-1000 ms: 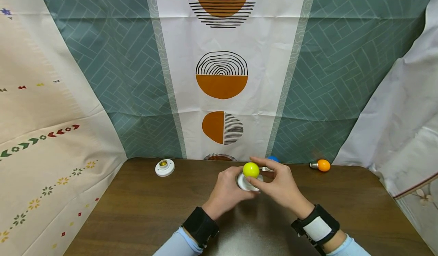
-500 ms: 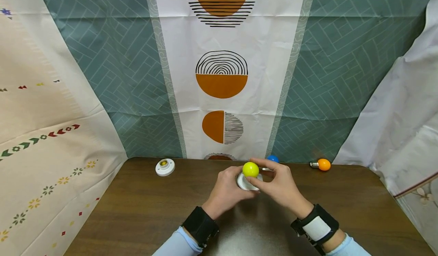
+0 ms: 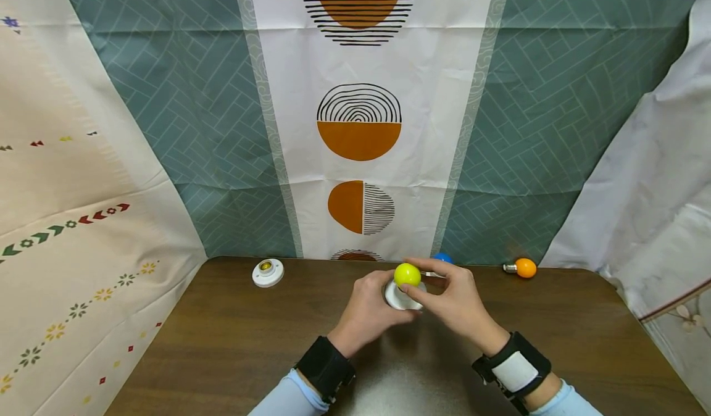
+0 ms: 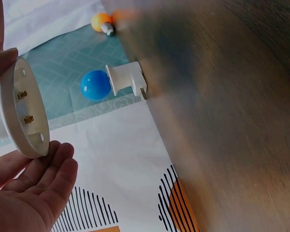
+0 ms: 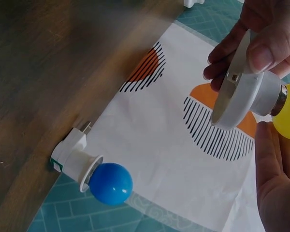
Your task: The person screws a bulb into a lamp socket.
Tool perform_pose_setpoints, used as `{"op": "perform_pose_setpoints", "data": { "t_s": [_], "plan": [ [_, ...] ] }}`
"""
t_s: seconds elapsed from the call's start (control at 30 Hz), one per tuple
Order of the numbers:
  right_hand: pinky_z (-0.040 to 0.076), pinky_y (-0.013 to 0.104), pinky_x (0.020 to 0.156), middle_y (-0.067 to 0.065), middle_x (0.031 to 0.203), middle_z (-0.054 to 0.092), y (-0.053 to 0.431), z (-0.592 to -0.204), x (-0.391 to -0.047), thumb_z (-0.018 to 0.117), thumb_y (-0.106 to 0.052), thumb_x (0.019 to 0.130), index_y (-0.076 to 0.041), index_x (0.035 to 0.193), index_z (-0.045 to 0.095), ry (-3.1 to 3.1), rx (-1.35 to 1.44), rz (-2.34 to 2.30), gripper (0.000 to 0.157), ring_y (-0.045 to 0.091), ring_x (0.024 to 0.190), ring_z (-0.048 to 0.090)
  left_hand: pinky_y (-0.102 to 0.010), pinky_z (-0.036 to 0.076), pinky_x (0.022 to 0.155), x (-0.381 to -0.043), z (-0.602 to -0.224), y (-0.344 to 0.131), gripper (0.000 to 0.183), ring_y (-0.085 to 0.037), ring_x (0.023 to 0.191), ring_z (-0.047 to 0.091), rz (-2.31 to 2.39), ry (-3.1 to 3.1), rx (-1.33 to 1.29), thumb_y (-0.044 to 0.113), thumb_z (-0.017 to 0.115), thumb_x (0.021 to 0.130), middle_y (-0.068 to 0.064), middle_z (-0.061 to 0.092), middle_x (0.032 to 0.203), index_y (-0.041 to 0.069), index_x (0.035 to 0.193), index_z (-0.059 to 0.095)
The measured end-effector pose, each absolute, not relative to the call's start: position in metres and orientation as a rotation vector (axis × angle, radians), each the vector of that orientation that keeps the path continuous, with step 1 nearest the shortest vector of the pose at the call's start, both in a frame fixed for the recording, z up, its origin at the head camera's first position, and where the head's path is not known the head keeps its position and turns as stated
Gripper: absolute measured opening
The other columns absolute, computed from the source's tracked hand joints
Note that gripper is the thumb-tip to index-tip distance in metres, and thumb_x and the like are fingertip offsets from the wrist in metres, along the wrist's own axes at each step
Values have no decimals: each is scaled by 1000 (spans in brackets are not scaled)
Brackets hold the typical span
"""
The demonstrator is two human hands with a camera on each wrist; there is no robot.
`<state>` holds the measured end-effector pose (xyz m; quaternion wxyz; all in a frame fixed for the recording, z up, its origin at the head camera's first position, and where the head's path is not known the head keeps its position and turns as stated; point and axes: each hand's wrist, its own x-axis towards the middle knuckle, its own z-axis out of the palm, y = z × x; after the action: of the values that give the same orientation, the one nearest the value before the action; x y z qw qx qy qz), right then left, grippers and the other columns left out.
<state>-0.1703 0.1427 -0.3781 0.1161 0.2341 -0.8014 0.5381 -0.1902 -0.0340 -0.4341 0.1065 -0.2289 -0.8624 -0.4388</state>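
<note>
A white round lamp holder [image 3: 404, 297] is held up off the table between both hands. My left hand [image 3: 369, 305] grips it by the rim of its disc; the hollow underside with brass screws faces the left wrist camera. A yellow-green light bulb [image 3: 407, 275] sits in its socket, and a ring of metal thread shows between them in the right wrist view. With thumb and fingers my right hand [image 3: 452, 295] holds the bulb [image 5: 289, 112] from the right. In the left wrist view the bulb is almost wholly hidden behind the holder [image 4: 24, 108].
Behind my right hand stands a blue bulb [image 5: 111, 183] in a white plug-in socket [image 5: 77, 157]. An orange bulb [image 3: 524, 268] lies at the table's back right. Another white lamp holder [image 3: 268, 273], without a bulb, sits at the back left. Patterned cloth [image 3: 361, 212] hangs behind the brown table [image 3: 244, 342].
My right thumb has shifted slightly on the bulb. Both hands, the lamp holder and the bulb otherwise keep their places.
</note>
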Motion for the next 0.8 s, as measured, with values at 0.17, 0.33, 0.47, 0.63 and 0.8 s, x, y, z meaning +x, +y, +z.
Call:
{"op": "perform_pose_setpoints", "data": {
  "t_s": [0.17,0.33,0.47,0.63,0.8],
  "plan": [
    [52,37,88,-1,119,64,144,-379,-170,75,-21,78,-15,121,62,-2358,707,1593,45,13,107,59,-21,51,81,-191,-434,-34,56,-5,92,58,-1289,-2543,-682,48,81,65,14,63,105,26,113,61],
    [52,32,89,-2,123,62,149,-393,-179,74,-25,80,-23,124,59,-2377,745,1580,47,8,110,57,-21,51,82,-190,-434,-34,57,-5,93,58,-1287,-2549,-683,50,79,66,14,63,106,26,114,60],
    [52,32,88,-2,121,63,149,-397,-181,74,-24,80,-24,123,60,-2361,756,1584,46,10,109,58,-21,51,83,-190,-433,-35,58,-5,94,57,-1296,-2550,-678,50,79,66,14,63,107,27,115,60],
    [52,28,86,-7,117,65,149,-397,-181,75,-30,78,-24,120,62,-2358,722,1558,45,9,107,60,-21,51,81,-190,-433,-35,57,-6,93,58,-1308,-2553,-668,47,81,65,14,63,106,26,114,61],
    [52,28,88,-6,121,63,150,-397,-182,75,-29,78,-21,123,60,-2358,753,1562,48,10,109,59,-21,51,81,-190,-432,-34,56,-5,92,58,-1301,-2545,-674,46,81,65,14,63,105,27,113,61]
  ]
}}
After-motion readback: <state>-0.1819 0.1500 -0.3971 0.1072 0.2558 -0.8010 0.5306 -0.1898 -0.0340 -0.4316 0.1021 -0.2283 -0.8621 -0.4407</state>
